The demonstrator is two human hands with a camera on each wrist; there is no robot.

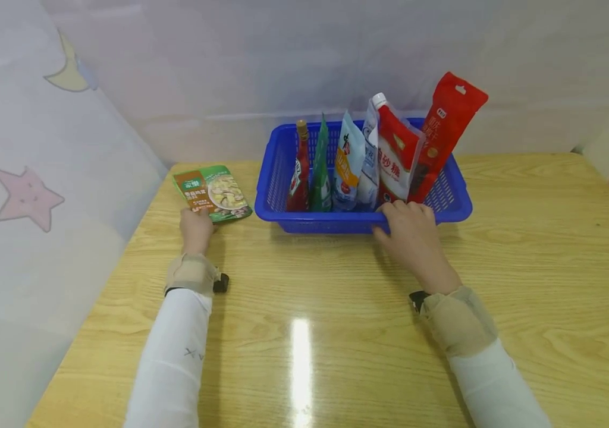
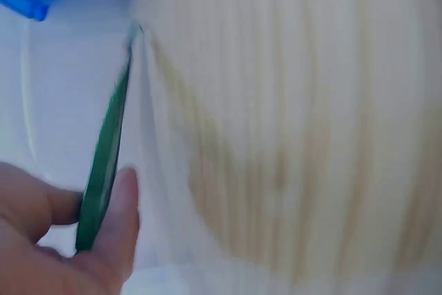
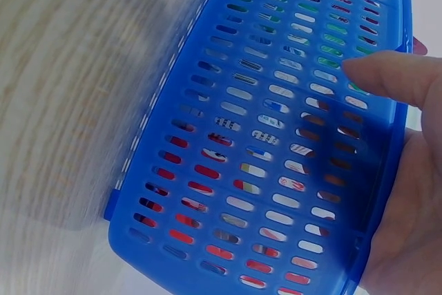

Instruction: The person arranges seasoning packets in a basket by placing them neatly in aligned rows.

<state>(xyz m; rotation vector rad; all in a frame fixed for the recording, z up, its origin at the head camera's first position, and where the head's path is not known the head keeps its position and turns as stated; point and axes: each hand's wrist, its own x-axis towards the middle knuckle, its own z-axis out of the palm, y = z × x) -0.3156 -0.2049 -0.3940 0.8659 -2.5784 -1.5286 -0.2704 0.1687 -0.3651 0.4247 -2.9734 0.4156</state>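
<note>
A green and brown seasoning packet [image 1: 205, 193] with a food picture is at the table's left, beside the basket. My left hand [image 1: 196, 230] pinches its near edge between thumb and fingers; in the left wrist view the packet [image 2: 105, 153] appears edge-on. My right hand [image 1: 408, 238] grips the near rim of the blue plastic basket [image 1: 326, 227], fingers over the rim and thumb on the outer wall, as the right wrist view of the basket [image 3: 228, 108] shows. In the basket stand a red sauce bottle [image 1: 299, 178] and several upright bags, among them a red and white sugar bag [image 1: 394, 157].
A tall red packet [image 1: 446, 131] leans out over the basket's right back corner. Behind the wooden table [image 1: 304, 285] hangs a pale wall covering [image 1: 219, 71], close to the basket's far side. Another pale covering with a printed star [image 1: 28, 199] borders the table's left edge.
</note>
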